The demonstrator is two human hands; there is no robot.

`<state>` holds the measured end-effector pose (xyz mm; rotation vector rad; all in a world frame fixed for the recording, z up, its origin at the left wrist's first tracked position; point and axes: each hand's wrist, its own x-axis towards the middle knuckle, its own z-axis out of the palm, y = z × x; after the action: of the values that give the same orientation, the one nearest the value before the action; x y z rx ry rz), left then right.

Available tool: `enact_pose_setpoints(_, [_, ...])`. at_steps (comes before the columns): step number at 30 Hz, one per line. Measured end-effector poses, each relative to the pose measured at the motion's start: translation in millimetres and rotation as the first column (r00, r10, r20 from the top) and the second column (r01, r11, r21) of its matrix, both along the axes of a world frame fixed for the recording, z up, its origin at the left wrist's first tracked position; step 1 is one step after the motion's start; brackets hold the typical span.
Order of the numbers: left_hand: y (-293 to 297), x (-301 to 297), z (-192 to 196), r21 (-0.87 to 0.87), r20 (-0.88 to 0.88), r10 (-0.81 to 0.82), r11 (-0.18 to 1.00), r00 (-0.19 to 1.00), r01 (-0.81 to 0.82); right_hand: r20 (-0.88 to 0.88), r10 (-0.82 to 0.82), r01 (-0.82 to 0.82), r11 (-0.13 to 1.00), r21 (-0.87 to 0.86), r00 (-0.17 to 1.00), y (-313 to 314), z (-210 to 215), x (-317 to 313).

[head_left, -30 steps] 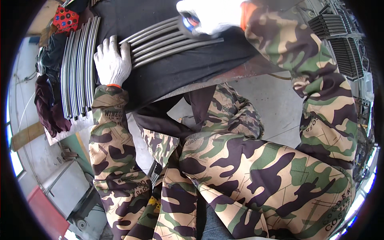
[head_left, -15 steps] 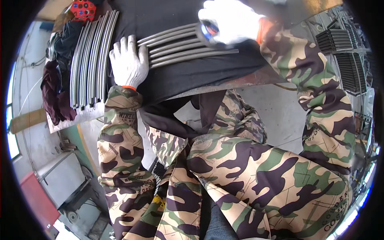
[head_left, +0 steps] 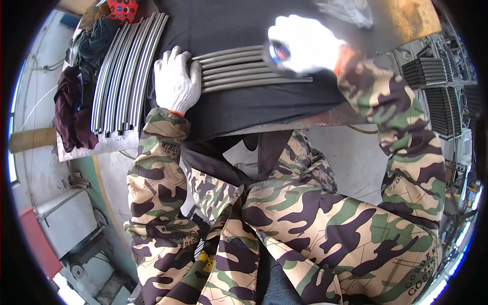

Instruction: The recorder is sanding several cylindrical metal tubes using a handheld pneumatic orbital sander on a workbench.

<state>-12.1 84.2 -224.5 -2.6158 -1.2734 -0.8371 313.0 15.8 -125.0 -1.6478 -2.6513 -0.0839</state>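
Several grey metal rods [head_left: 234,72] lie side by side, left to right, on a black cloth [head_left: 223,109]. At their left ends rests my left hand [head_left: 177,79] in a white knit glove, its fingers stretched out and the thumb apart. My right hand [head_left: 307,46], also gloved, is closed round a dark-rimmed disc-like object [head_left: 278,52] with blue and red on it. That object sits over the right part of the rods and hides some of their ends. Motion blur keeps me from telling its exact kind.
Left of my left hand lies another row of shiny metal rods [head_left: 122,81]. Crumpled dark red cloth [head_left: 71,114] and a red patterned box [head_left: 122,8] are at the table's left side. A clear plastic bag [head_left: 351,11] lies far right. Stacked dark bars [head_left: 442,109] stand on a rack at right.
The whole view has shifted, so the table and rods appear lower. My right hand still grips the disc-like object over the rods' right part; my left hand stays at their left ends.
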Motion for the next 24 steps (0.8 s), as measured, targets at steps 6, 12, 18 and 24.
enact_pose_setpoints(6, [9,2,-6,0.016,0.001,0.002,1.000,1.000,-0.002,0.013,-0.080,0.081,0.993,-0.086,0.997,16,7,0])
enact_pose_setpoints(12, [3,4,-1,0.089,-0.146,0.056,0.995,0.988,-0.044,0.006,-0.042,0.042,0.999,-0.001,0.999,16,1,-3])
enact_pose_setpoints(18, [-6,1,-2,0.102,-0.143,0.083,0.992,0.986,-0.069,-0.001,0.001,-0.001,1.000,0.027,1.000,14,-1,-12])
enact_pose_setpoints(24, [-24,-5,1,0.120,-0.140,0.107,0.989,0.984,-0.090,0.021,-0.004,0.004,1.000,-0.016,1.000,27,-2,-22])
